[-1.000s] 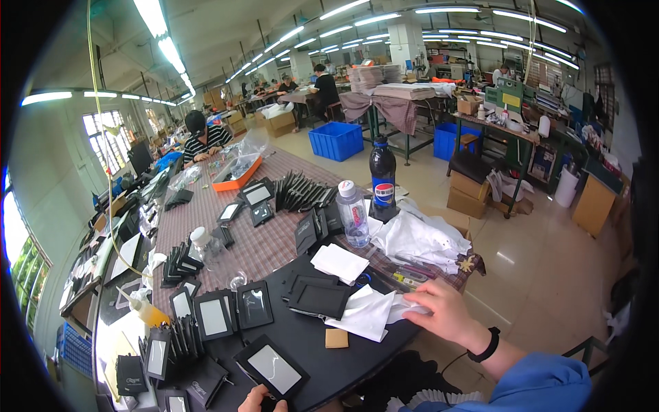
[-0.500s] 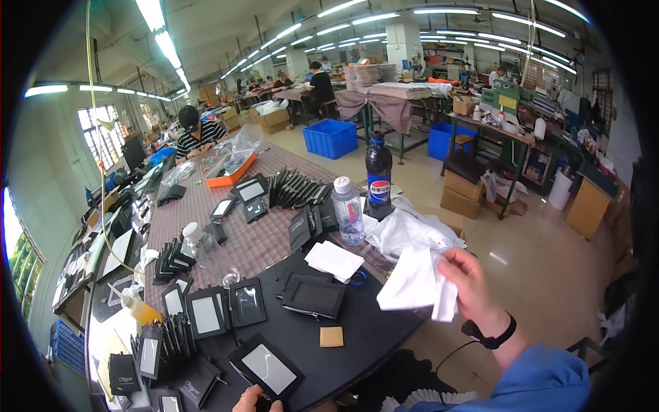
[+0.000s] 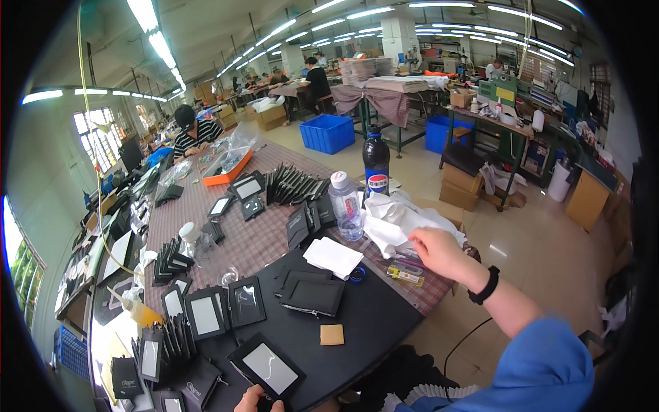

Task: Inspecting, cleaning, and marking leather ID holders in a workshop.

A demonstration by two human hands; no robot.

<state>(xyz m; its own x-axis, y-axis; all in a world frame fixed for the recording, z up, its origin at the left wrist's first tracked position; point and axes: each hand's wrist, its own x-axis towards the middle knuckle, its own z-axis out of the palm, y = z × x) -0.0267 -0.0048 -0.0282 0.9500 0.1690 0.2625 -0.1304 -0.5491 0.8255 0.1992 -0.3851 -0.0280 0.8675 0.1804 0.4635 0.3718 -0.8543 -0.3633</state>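
My right hand (image 3: 434, 250) reaches over the table's right end with bent fingers pinching the edge of white cloth (image 3: 386, 230) on a crumpled heap. My left hand (image 3: 257, 402), at the bottom edge, grips a black pouch with a pale panel (image 3: 269, 365), tilted slightly above the dark mat (image 3: 374, 336). A tan square pad (image 3: 331, 334) lies right of that pouch. Stacked black zip pouches (image 3: 309, 295), folded white cloths (image 3: 333, 255) and blue-handled scissors (image 3: 357, 275) lie farther back on the mat.
Black pouches (image 3: 295, 182), a clear bottle (image 3: 347, 206), a dark bottle (image 3: 376, 165) and an orange tray (image 3: 226, 175) crowd the checked table. A glue bottle (image 3: 144, 312) stands left. A co-worker in stripes (image 3: 195, 137) sits at the far left end. Blue bins (image 3: 326, 134) stand behind.
My right hand lifted white cloth off the mat and carried it up and back onto the heap, uncovering small tools beside the mat. My left hand stayed on the pouch.
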